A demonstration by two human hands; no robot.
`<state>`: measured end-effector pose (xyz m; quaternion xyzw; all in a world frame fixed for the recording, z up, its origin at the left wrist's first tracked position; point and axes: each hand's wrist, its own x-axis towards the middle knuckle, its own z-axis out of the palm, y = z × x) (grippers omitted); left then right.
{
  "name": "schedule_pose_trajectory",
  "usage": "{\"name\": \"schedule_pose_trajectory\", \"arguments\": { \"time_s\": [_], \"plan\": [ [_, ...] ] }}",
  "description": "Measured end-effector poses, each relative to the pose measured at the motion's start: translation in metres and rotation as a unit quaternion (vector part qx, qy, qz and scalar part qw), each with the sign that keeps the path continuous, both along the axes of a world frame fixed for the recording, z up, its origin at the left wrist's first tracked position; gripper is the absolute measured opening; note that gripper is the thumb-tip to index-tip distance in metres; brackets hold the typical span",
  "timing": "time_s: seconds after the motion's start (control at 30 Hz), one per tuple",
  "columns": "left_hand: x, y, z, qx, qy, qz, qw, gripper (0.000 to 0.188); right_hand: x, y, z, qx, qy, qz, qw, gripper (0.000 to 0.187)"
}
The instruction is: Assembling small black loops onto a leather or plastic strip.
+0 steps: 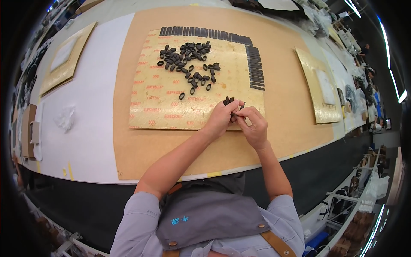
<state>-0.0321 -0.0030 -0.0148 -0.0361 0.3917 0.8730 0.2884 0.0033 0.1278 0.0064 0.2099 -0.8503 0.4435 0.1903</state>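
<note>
Left hand (220,116) curls round black pieces (227,100), right hand (255,128) pinches them, over near-right corner of board (160,113). Black rings (188,55) cluster far-left; strips (255,68) line far, right edges; near-left surface shows.

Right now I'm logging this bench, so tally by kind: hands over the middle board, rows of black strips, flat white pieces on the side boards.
Left hand and right hand: 2
Far row and right row of black strips: 2
Left white piece and right white piece: 2
Total: 6
Loose black loops overlap too much to count.
</note>
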Motion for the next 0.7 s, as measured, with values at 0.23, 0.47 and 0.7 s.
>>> {"name": "schedule_pose_trajectory", "arguments": {
  "time_s": [0.23,0.47,0.7],
  "plan": [
    [-0.019,-0.011,0.0,0.004,0.001,0.077,0.997,0.026,0.008,0.021,-0.013,-0.145,-0.141,-0.1,0.974,0.013],
    [-0.007,-0.009,0.008,0.049,-0.019,-0.056,0.997,0.022,0.013,0.004,-0.003,-0.288,-0.051,-0.083,0.953,0.015],
    [-0.015,-0.016,0.007,-0.033,-0.016,-0.018,0.999,0.022,-0.004,0.014,0.0,-0.034,-0.176,-0.206,0.962,0.017]
  ]
}}
